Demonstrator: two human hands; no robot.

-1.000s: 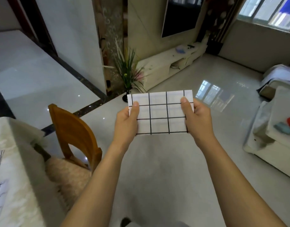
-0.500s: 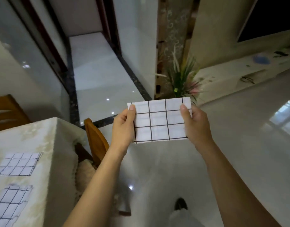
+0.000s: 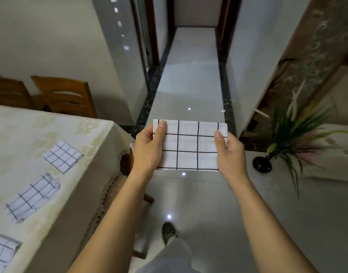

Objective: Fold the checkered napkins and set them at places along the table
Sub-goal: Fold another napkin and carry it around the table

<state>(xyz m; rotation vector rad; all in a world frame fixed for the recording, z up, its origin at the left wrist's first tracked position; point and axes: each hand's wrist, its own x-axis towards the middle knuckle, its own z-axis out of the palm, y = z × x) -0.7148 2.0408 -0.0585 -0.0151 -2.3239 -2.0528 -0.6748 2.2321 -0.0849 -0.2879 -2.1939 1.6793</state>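
Observation:
A folded white napkin with a black grid (image 3: pixel 188 146) is held flat in the air over the floor, just right of the table's corner. My left hand (image 3: pixel 148 149) pinches its left edge with the thumb on top. My right hand (image 3: pixel 229 152) pinches its right edge the same way. On the table with the cream cloth (image 3: pixel 21 134) at the left lie three more checkered napkins: a far one (image 3: pixel 62 156), a middle one (image 3: pixel 32 198) and a near one (image 3: pixel 1 253) cut off by the frame.
Wooden chairs (image 3: pixel 65 96) stand behind the table, and another chair is tucked under its right side. A potted plant in a black vase (image 3: pixel 262 164) stands on the floor at the right. A tiled corridor (image 3: pixel 188 75) runs straight ahead. My foot (image 3: pixel 168 232) is on the glossy floor.
The view has swung left from the living room to the table and corridor. Both hands keep the same grip on the napkin, and more of the table and its napkins has come into sight.

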